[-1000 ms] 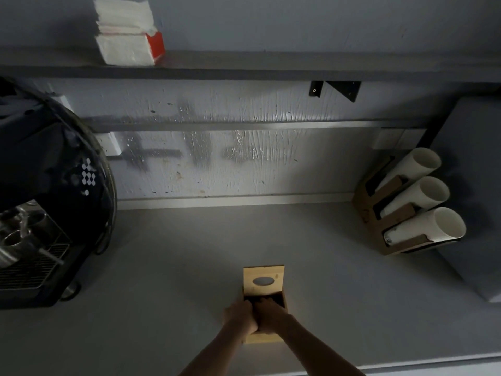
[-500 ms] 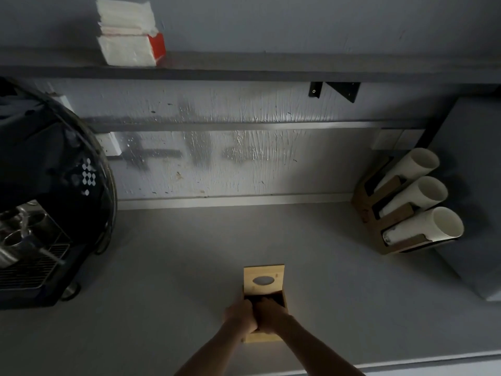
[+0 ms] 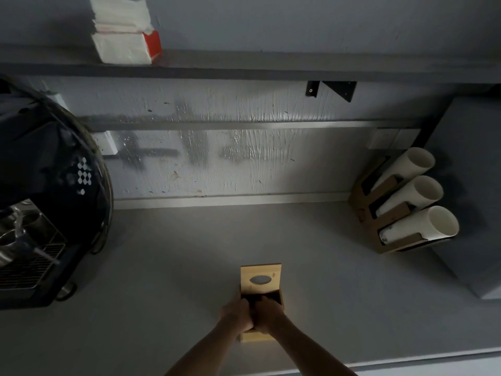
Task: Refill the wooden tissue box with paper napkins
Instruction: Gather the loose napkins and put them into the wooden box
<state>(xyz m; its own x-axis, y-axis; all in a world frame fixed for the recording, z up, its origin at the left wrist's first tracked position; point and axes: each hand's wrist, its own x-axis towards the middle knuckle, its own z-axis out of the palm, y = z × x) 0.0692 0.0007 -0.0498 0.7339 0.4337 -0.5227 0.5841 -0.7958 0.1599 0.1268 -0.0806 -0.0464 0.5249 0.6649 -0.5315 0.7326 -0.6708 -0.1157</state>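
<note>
My left hand (image 3: 236,316) and my right hand (image 3: 268,313) sit side by side, knuckles touching, low in the middle of the frame. Both are curled down over the near part of the small light wooden tissue box (image 3: 260,283), with the fingers bent into the dark opening there. Whether each hand is closed on the box's edge or only pressing on it, I cannot tell, since the fingertips are hidden in shadow.

The box lies on the pale grey counter (image 3: 168,267), its lid with the oval slot (image 3: 258,280) showing beyond my knuckles. A strip of its wooden end shows just below my hands.

The stack of white paper napkins (image 3: 122,31), with a red-ended pack under it, rests on the long grey wall shelf (image 3: 271,63) in the upper left of the frame, well apart from the box.

At the left edge stands a black coffee machine (image 3: 46,185) with a metal drip grate at its foot. At the right, a brown cardboard holder (image 3: 385,213) leans three rolled stacks of white paper cups (image 3: 423,191) toward the upper right. A black shelf bracket (image 3: 339,89) hangs under the shelf, right of centre.
</note>
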